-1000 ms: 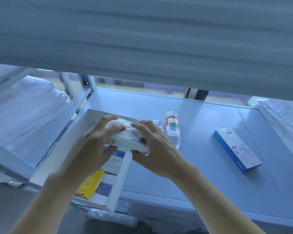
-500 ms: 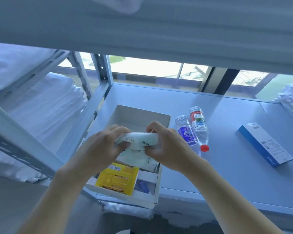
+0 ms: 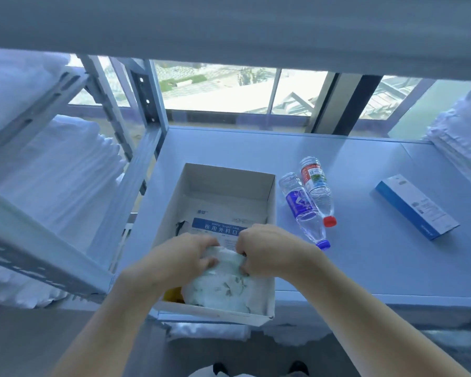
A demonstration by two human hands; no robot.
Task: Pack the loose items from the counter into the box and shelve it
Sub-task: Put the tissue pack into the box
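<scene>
Head view: left hand (image 3: 182, 257) and right hand (image 3: 267, 251) both pinch soft white packet (image 3: 220, 289), low inside box (image 3: 269, 202) on desk (image 3: 365, 268). Advice: press flat, then release; bottles (image 3: 307, 202) right of hands wait.

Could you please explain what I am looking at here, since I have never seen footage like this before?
This is one picture from a camera worn on a person's head, looking down at their bare hands; there is no robot. The left hand and right hand together grip a soft white plastic packet inside an open white cardboard box on a pale shelf surface. A blue-and-white flat pack already lies in the box. Outside it lie a blue-capped clear bottle, a red-capped clear bottle and a blue-and-white long carton.
</scene>
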